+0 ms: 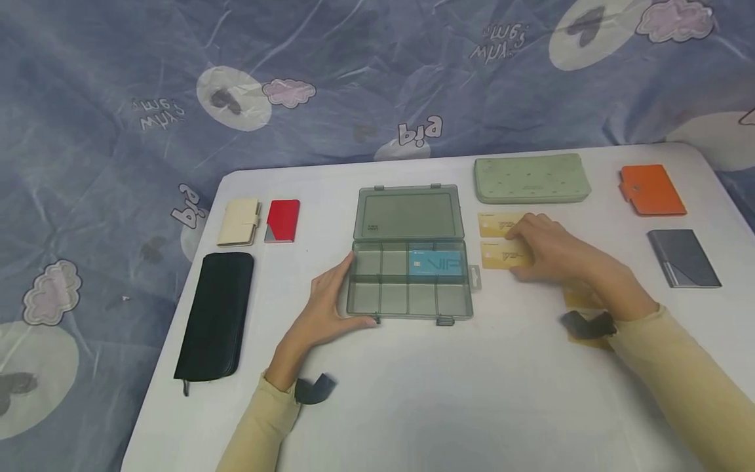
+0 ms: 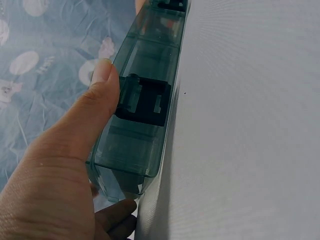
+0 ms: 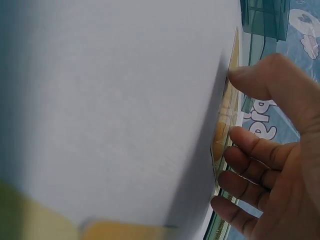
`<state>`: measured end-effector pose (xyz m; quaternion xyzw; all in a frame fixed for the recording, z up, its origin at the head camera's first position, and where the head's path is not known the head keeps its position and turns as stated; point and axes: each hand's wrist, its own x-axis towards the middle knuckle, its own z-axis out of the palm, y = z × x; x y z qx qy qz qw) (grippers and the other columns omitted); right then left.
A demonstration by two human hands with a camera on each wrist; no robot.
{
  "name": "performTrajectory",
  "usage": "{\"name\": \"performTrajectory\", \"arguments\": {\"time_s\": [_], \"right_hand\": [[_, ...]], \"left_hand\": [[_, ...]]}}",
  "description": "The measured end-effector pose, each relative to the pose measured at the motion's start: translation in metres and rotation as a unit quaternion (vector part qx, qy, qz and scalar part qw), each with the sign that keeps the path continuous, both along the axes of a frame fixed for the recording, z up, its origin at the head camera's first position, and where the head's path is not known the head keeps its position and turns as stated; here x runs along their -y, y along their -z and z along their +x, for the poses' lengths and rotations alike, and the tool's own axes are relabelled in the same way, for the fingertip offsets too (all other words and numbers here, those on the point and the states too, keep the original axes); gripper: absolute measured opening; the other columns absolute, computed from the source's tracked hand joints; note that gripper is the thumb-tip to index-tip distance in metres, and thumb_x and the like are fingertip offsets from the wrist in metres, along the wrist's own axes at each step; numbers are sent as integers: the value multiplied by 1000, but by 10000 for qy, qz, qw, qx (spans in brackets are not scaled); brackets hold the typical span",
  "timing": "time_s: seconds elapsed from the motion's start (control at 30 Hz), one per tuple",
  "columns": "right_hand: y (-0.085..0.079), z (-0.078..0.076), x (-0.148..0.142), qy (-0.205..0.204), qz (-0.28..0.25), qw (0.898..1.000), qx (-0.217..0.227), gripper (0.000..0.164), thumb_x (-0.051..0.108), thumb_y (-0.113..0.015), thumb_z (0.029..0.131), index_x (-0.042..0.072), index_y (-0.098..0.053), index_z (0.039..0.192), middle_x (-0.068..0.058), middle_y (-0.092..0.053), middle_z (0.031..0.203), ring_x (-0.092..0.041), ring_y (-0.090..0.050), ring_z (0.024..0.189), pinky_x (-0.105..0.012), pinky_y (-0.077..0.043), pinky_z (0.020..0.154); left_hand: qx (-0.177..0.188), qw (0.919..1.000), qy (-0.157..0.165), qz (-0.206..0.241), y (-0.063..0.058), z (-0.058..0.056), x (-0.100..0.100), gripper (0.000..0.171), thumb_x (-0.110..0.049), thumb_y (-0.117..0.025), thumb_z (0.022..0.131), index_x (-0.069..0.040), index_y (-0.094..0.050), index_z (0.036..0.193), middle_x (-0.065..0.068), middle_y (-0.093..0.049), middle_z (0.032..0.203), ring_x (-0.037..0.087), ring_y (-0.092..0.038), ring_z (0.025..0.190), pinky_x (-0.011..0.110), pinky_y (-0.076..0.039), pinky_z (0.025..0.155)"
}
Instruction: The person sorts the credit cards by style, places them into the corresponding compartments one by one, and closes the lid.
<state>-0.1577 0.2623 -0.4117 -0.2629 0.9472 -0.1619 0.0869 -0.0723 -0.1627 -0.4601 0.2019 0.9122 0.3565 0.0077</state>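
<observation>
A translucent grey-green compartment box [image 1: 408, 298] lies with its lid [image 1: 409, 213] folded back. A blue VIP card [image 1: 436, 263] is in its back right compartments. My left hand [image 1: 327, 305] holds the box's left end, thumb along the front wall beside a dark latch [image 2: 145, 100]. Two gold cards lie right of the box, a back one [image 1: 492, 225] and a front one [image 1: 495, 254]. My right hand [image 1: 548, 252] is over them, thumb and fingers spread about the front card. In the right wrist view the thumb tip is right at the card's edge [image 3: 234, 55].
More gold cards [image 1: 580, 298] lie partly under my right forearm. Behind are a green wallet [image 1: 531, 178] and, rightward, an orange card holder [image 1: 653, 190] and grey card case [image 1: 684, 257]. At left are a cream card holder [image 1: 238, 223], red card case [image 1: 283, 221] and black zip wallet [image 1: 217, 314].
</observation>
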Motion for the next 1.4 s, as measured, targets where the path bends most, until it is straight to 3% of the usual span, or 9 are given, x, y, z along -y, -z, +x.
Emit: {"name": "performTrajectory", "arguments": {"time_s": [0.33, 0.63, 0.83, 1.0, 1.07, 1.27, 1.4], "right_hand": [[-7, -2, 6, -12, 28, 9998, 194, 55, 22, -80, 63, 0, -53, 106, -11, -50, 100, -28, -43, 95, -42, -33, 82], [-11, 5, 6, 276, 123, 9974, 655, 59, 23, -78, 70, 4, -48, 117, -11, -55, 101, -24, -47, 87, -40, -38, 77], [-12, 8, -2, 229, 214, 9983, 490, 60, 23, -76, 73, 2, -51, 123, -13, -56, 114, -28, -49, 103, -46, -38, 91], [-27, 15, -3, 338, -88, 9992, 192, 64, 25, -80, 70, 2, -52, 123, -15, -56, 113, -29, -49, 100, -46, -38, 88], [-34, 19, 5, 200, -406, 9990, -3, 62, 23, -82, 68, 2, -55, 120, -13, -57, 110, -27, -49, 97, -43, -38, 84], [-36, 36, 51, -1001, -1250, 9853, -604, 56, 25, -83, 66, 10, -59, 113, 2, -58, 106, -15, -47, 101, -36, -34, 90], [-28, 47, 82, -1511, -1448, 9762, -562, 56, 37, -80, 70, 15, -57, 116, 6, -54, 112, -13, -45, 107, -37, -33, 94]], "left_hand": [[-18, 10000, -6, -27, -1, 0, 0, 116, -61, -76, 62, -19, -13, 150, -2, -24, 153, 18, -27, 137, 46, -21, 103], [-9, 10000, -18, -28, -2, 0, 0, 116, -61, -76, 62, -18, -14, 150, 0, -26, 153, 18, -27, 137, 46, -21, 103], [43, 10000, -32, -24, -2, 0, -1, 116, -60, -76, 63, -19, -13, 150, 0, -25, 153, 18, -26, 137, 46, -21, 103], [48, 10000, -18, -36, -1, 0, -2, 115, -60, -75, 63, -19, -12, 150, -1, -24, 153, 18, -27, 137, 46, -22, 103], [35, 10000, -8, -36, -2, 0, -2, 115, -60, -75, 63, -19, -13, 150, 0, -25, 153, 18, -27, 137, 46, -22, 103], [28, 10000, -22, -42, -2, 0, -1, 116, -60, -76, 62, -20, -13, 150, -1, -26, 152, 17, -27, 137, 46, -21, 103], [36, 10000, -7, -21, -2, 0, -1, 116, -61, -76, 62, -20, -13, 150, 0, -26, 152, 17, -27, 137, 46, -20, 103]]}}
